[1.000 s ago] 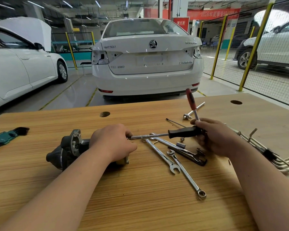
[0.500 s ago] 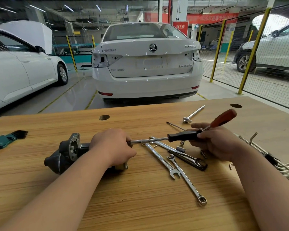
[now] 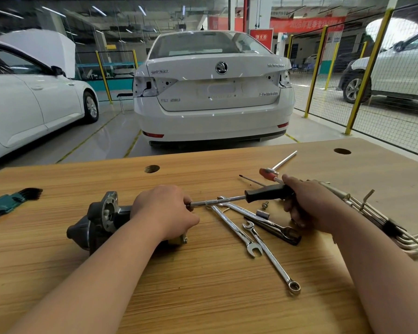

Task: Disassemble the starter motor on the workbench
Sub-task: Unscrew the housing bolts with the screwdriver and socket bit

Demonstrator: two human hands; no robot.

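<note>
Head view: the red cross-handle (image 3: 267,174) has swung from upright a second ago, through an up-right slant, to low and pointing away. Hands and motor have barely shifted.

Right hand (image 3: 309,203) — fingers wrapped round the black handle (image 3: 266,195). The chrome shaft (image 3: 217,201) runs left under the left hand (image 3: 164,210), which is curled over the rear end of the starter motor (image 3: 99,220). The motor lies on its side at the left-centre of the workbench (image 3: 203,297).

Risks: the tip and fastener are hidden under the fingers, so a slip would likely hit them. The rounded housing could roll under torque. The loose bolt (image 3: 265,204) may wander.

Textures — dull cast flange, dark smooth nose, polished wrenches (image 3: 237,231), streaked wood-grain top.
</note>
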